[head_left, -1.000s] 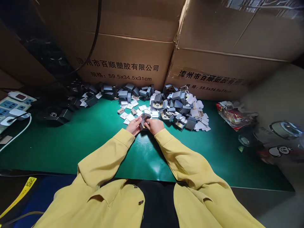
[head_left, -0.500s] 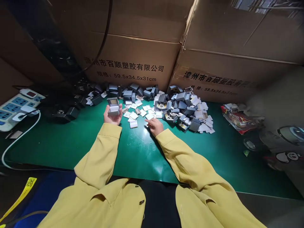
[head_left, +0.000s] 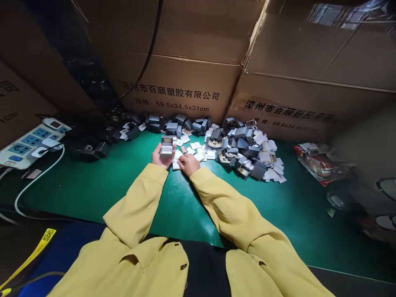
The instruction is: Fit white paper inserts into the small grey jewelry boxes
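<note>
My left hand [head_left: 160, 158] is closed around a small grey jewellery box [head_left: 167, 147], held with its lid raised and its inside towards me. Close to its right, my right hand [head_left: 189, 164] is bent over the table, fingers drawn together at the edge of a white insert pad [head_left: 176, 165]. The fingertips partly cover that pad. Beyond both hands lie several loose white pads [head_left: 195, 145]. A heap of grey boxes [head_left: 239, 143], some with lids up, is mixed with more white pads to the right.
Large cartons [head_left: 185, 78] wall off the back of the green table [head_left: 123, 185]. On the left are a power strip [head_left: 32, 142] with a white cable [head_left: 37, 181] and dark boxes [head_left: 93, 150]. A red snack bag [head_left: 320, 165] lies at right.
My right hand has moved left to the nearest white pad, its fingers now closing there. My left hand has come nearer to it with the open box. The view has shifted slightly.
</note>
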{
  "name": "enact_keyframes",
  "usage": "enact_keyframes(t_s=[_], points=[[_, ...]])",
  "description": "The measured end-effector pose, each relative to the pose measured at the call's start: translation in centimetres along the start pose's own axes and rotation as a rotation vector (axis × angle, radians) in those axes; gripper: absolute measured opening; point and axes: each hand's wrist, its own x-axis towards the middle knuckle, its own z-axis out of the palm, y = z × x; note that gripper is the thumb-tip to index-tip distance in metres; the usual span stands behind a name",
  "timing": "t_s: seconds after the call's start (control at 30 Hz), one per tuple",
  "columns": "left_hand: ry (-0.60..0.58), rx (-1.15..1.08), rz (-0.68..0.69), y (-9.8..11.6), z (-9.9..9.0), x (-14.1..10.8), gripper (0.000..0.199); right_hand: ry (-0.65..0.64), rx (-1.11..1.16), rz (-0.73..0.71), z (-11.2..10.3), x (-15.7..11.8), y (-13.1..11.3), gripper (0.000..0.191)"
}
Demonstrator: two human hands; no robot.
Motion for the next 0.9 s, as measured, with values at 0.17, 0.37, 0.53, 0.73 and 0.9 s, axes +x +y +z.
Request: enact_keyframes(t_s=[0.17, 0.37, 0.53, 0.73, 0.9], points=[[0.010, -0.052, 0.009, 0.2, -0.2, 0.0, 0.031, 0.044, 0.115, 0.069, 0.4, 0.7, -0.1, 0.031], [0.007, -0.092, 0.025, 0.5, -0.3, 0.1, 0.034, 0.097, 0.186, 0.041, 0.9, 1.4, 0.1, 0.019], [0.033, -0.141, 0.059, 1.0, -0.5, -0.1, 0.035, -0.014, 0.227, 0.036, 0.5, 2.5, 0.1, 0.027], [0.073, -0.108, 0.065, 0.8, -0.5, 0.0, 0.030, -0.091, 0.217, 0.028, 0.2, 3.3, -0.3, 0.022], [0.064, -0.089, 0.036, 0.7, -0.4, -0.1, 0.030, -0.095, 0.246, 0.048, 0.7, 3.1, -0.3, 0.017]])
